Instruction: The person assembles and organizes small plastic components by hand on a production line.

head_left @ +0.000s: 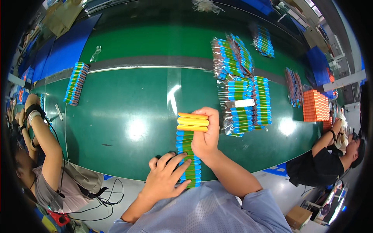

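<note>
My right hand (205, 141) is closed around a small stack of yellow and orange round-ended sticks (192, 122), held above the far end of a row. That row of blue and green sticks (184, 144) lies side by side on the green table, running toward my body. My left hand (165, 176) rests on the row's near part, fingers spread, their tips touching the sticks. Part of the row is hidden under both hands. To the right of my right hand lie clear-bagged packs of blue and green sticks (239, 91), some overlapping.
Another row of sticks (76, 84) lies at the left. More packs (264, 42) lie at the far right, with a stack of orange pieces (315, 105) nearer. A dark strip (147, 62) crosses the green table (116, 105). People sit at the left and right edges.
</note>
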A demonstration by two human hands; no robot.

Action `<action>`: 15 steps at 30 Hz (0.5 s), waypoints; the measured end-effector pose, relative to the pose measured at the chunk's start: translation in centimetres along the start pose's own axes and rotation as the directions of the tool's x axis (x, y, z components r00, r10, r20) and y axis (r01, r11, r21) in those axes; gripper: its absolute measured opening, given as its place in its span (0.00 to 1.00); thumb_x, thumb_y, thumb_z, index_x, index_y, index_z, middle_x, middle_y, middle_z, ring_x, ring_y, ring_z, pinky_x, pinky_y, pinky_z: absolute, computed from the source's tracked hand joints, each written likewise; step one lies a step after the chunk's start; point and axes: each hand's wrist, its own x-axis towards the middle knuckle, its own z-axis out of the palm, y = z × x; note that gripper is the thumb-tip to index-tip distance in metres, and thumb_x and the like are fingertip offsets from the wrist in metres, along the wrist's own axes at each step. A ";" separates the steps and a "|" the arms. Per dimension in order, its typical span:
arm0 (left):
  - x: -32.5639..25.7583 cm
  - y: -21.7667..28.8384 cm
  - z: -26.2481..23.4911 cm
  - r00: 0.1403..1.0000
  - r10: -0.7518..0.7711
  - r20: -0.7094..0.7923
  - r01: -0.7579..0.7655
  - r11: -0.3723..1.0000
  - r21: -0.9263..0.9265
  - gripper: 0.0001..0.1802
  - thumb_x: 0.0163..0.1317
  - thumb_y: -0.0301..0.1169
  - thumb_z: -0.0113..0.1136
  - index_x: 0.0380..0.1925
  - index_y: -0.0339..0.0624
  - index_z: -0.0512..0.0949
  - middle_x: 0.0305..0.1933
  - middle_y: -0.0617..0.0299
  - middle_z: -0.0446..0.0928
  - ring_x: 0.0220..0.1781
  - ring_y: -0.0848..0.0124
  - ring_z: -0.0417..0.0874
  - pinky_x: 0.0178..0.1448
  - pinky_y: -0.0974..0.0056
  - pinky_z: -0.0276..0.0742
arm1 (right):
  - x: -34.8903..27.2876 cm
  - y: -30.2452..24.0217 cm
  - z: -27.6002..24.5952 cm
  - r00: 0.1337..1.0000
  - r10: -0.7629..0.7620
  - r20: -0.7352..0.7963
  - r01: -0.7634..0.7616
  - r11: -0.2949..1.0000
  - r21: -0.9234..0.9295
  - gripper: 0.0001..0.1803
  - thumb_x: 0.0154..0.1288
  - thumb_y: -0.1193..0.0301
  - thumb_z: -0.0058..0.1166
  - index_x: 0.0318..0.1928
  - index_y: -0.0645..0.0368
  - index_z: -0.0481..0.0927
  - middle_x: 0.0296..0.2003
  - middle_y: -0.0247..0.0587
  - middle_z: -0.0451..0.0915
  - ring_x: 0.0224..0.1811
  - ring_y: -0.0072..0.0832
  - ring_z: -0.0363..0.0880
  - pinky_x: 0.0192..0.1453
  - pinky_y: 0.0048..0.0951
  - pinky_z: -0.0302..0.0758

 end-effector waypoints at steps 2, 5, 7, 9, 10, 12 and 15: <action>0.0 0.0 0.0 1.000 0.003 0.005 -0.003 1.000 0.003 0.32 0.52 0.53 0.70 0.56 0.53 0.82 0.66 0.65 0.74 0.65 0.61 0.69 0.62 0.49 0.56 | -0.2 0.3 0.0 1.000 -0.008 -0.007 0.007 1.000 -0.029 0.18 0.66 0.87 0.41 0.55 0.63 0.68 0.38 0.47 0.80 0.37 0.28 0.81 0.43 0.30 0.79; 0.0 -0.1 0.1 1.000 0.010 0.014 -0.010 1.000 0.008 0.33 0.51 0.53 0.70 0.56 0.52 0.82 0.67 0.65 0.74 0.65 0.60 0.69 0.62 0.48 0.56 | -0.4 0.5 0.1 0.999 -0.042 -0.015 0.041 0.997 -0.063 0.17 0.65 0.87 0.42 0.54 0.63 0.68 0.38 0.48 0.80 0.36 0.30 0.82 0.43 0.31 0.79; 0.1 -0.1 0.1 1.000 0.013 0.022 -0.013 1.000 0.018 0.33 0.50 0.54 0.71 0.56 0.52 0.82 0.67 0.64 0.73 0.65 0.59 0.69 0.62 0.48 0.56 | -0.4 0.5 0.1 0.996 -0.083 -0.013 0.082 0.993 -0.084 0.17 0.66 0.86 0.43 0.54 0.64 0.68 0.38 0.49 0.81 0.35 0.32 0.82 0.43 0.32 0.79; 0.3 0.0 -0.2 0.999 0.022 0.034 -0.023 0.999 0.027 0.33 0.50 0.54 0.71 0.55 0.52 0.82 0.69 0.59 0.71 0.68 0.56 0.67 0.63 0.47 0.55 | -0.3 0.4 0.2 0.998 -0.057 -0.010 0.056 0.996 -0.064 0.17 0.66 0.86 0.43 0.54 0.64 0.68 0.38 0.49 0.81 0.35 0.32 0.82 0.43 0.31 0.79; 0.5 0.0 -0.4 0.999 0.030 0.034 -0.031 0.999 0.035 0.33 0.50 0.54 0.71 0.55 0.52 0.82 0.69 0.59 0.71 0.68 0.56 0.67 0.63 0.47 0.55 | -0.2 0.4 0.1 1.000 -0.026 0.000 0.026 0.998 -0.049 0.17 0.66 0.85 0.44 0.54 0.64 0.69 0.38 0.50 0.82 0.34 0.31 0.82 0.43 0.31 0.79; 1.2 0.0 -1.2 0.998 0.011 0.057 -0.012 1.000 0.015 0.33 0.48 0.55 0.72 0.53 0.53 0.82 0.70 0.54 0.69 0.71 0.52 0.65 0.64 0.45 0.55 | 0.1 0.2 -0.1 0.999 -0.005 0.033 0.006 0.999 -0.033 0.16 0.67 0.85 0.45 0.55 0.64 0.68 0.38 0.50 0.82 0.34 0.31 0.82 0.43 0.31 0.79; 1.6 -0.4 -1.9 0.996 -0.012 0.089 0.013 1.000 -0.001 0.36 0.44 0.58 0.75 0.52 0.52 0.80 0.69 0.51 0.67 0.71 0.48 0.64 0.66 0.42 0.53 | 0.3 -0.6 -0.5 0.996 0.003 0.086 -0.009 0.998 0.065 0.16 0.67 0.83 0.47 0.54 0.64 0.69 0.38 0.49 0.82 0.35 0.31 0.83 0.42 0.30 0.79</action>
